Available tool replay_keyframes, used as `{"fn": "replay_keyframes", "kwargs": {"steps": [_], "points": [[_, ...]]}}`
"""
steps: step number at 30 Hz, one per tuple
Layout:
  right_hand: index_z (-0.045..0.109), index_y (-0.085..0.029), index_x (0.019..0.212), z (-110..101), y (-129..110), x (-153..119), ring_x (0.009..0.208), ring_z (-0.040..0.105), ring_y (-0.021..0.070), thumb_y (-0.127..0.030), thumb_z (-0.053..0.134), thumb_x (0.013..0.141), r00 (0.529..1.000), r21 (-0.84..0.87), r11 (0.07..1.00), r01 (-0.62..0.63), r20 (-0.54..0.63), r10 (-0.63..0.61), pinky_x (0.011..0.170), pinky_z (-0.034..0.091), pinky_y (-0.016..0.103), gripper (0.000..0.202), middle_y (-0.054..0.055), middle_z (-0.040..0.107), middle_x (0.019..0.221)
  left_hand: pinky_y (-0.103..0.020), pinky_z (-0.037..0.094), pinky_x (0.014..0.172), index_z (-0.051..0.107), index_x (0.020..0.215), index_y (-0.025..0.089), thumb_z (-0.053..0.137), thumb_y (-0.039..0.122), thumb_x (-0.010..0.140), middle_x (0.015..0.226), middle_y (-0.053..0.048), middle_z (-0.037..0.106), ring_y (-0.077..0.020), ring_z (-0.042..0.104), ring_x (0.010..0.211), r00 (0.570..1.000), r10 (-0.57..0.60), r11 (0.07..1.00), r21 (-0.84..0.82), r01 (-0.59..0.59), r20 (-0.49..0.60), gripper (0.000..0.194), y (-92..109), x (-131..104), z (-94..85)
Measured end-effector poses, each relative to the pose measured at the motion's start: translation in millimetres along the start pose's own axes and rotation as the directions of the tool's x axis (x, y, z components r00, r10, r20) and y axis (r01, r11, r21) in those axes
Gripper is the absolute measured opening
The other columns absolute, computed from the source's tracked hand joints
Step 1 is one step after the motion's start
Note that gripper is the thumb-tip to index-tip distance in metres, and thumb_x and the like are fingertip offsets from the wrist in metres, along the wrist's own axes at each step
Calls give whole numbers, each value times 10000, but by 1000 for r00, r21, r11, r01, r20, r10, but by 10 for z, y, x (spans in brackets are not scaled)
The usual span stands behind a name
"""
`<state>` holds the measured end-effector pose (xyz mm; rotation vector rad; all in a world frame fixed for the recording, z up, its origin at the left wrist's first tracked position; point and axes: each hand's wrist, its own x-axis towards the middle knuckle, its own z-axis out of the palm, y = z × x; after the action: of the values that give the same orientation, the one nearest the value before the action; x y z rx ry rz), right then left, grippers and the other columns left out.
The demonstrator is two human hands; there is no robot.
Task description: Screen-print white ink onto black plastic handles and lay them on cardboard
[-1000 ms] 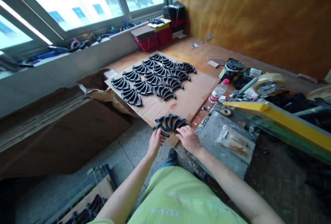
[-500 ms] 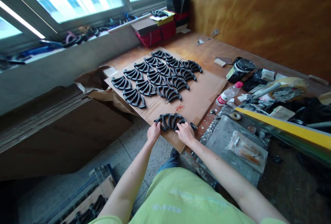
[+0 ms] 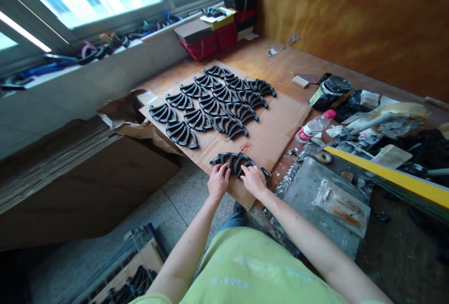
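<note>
A row of glossy black curved handles (image 3: 233, 160) lies fanned out at the near end of a brown cardboard sheet (image 3: 280, 126). My left hand (image 3: 218, 181) is closed, its fingertips curled over handles toward the row's left end. Over the right part of the row, my right hand (image 3: 254, 180) is closed too, thumb and fingers pressed on a handle. Both hands partly hide the pieces beneath them. Farther up the sheet, several similar black fans (image 3: 212, 105) are laid side by side in rows.
Right of the cardboard stand a red-capped plastic bottle (image 3: 315, 126), dark paint-smeared tubs (image 3: 331, 92) and a roll of tape (image 3: 323, 156). A yellow-edged panel (image 3: 386, 173) crosses the right side. Red bundles (image 3: 201, 47) sit by the window; stacked cardboard sheets (image 3: 87, 182) lean at left.
My left hand has moved right and inward from the row's left end onto handles nearer the middle. My right hand stays at almost the same part of the row.
</note>
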<state>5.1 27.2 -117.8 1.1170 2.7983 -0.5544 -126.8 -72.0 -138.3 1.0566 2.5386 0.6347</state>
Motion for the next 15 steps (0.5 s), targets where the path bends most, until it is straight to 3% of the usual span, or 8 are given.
{"fn": "replay_keyframes", "kwargs": {"steps": [6, 15], "points": [[539, -212, 1294, 1, -28, 25, 1109, 475, 256, -326, 532, 904, 999, 13, 999, -45, 15, 45, 930, 356, 393, 406, 111, 633, 1117, -298, 470, 809, 598, 1223, 246, 385, 454, 941, 1127, -80, 607, -204, 599, 992, 998, 58, 996, 67, -57, -10, 410, -13, 180, -25], [536, -175, 1305, 10, -112, 70, 1081, 490, 272, -323, 517, 908, 998, 34, 997, -63, 6, 63, 912, 370, 393, 424, 130, 641, 1084, -306, 455, 797, 598, 1199, 254, 407, 481, 926, 1121, -82, 599, -223, 580, 1016, 995, 101, 989, 110, -101, 4, 403, 5, 313, -46]]}}
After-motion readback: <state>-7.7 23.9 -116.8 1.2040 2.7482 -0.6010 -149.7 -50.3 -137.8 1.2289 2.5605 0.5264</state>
